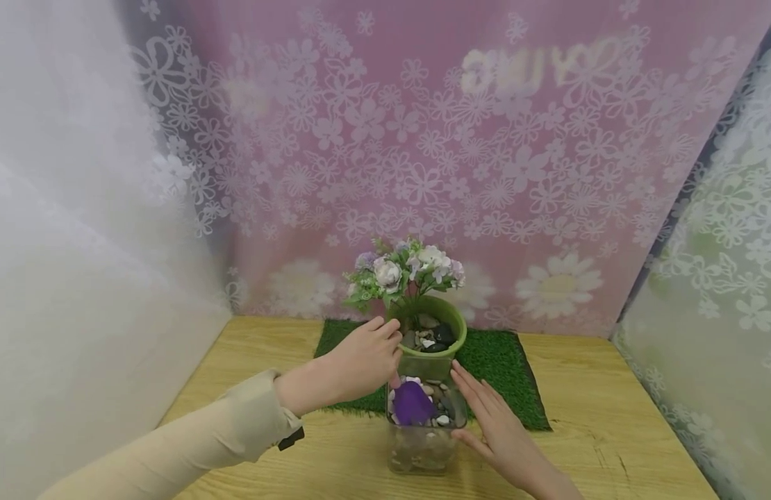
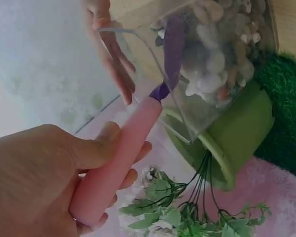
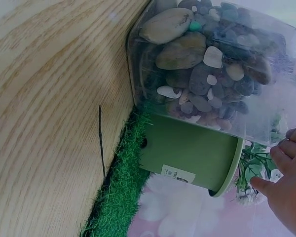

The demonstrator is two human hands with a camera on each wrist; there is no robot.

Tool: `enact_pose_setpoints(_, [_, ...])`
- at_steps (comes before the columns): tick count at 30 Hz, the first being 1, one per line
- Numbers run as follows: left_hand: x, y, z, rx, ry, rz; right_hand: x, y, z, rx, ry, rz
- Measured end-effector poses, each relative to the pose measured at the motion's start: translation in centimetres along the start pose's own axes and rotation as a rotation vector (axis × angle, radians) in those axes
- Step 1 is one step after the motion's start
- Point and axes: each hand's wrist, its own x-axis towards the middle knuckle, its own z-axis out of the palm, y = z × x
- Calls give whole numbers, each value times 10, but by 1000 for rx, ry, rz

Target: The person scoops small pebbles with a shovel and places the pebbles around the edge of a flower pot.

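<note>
My left hand (image 1: 367,354) grips the pink handle (image 2: 121,163) of a small garden trowel. The trowel's purple blade (image 1: 413,404) dips into a clear plastic container (image 1: 423,458) and lies against the pebbles (image 2: 212,64) there. At the container's right side is my right hand (image 1: 501,434), its fingers extended along the rim and the thumb apart, lower down. Directly behind stands a green flowerpot (image 3: 192,153), with stones (image 1: 442,337) showing inside it. White and purple flowers (image 1: 388,274) on green stems rise from the pot's left part.
A mat of artificial grass (image 1: 504,375) lies under the pot on the wooden table (image 1: 335,458). Behind the table hangs a pink flowered curtain (image 1: 423,139), with pale curtains (image 1: 79,243) at both sides.
</note>
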Motion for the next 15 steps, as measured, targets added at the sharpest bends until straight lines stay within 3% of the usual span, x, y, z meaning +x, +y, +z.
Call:
enact_pose_setpoints(7, [-2, -7, 10, -196, -98, -57, 1, 2, 0, 9, 5, 0])
enact_pose_setpoints(13, [-7, 8, 29, -297, 9, -119, -1, 2, 2, 20, -20, 32])
enact_pose_setpoints(15, [-9, 11, 32, -334, 16, -138, -1, 1, 2, 21, -22, 38])
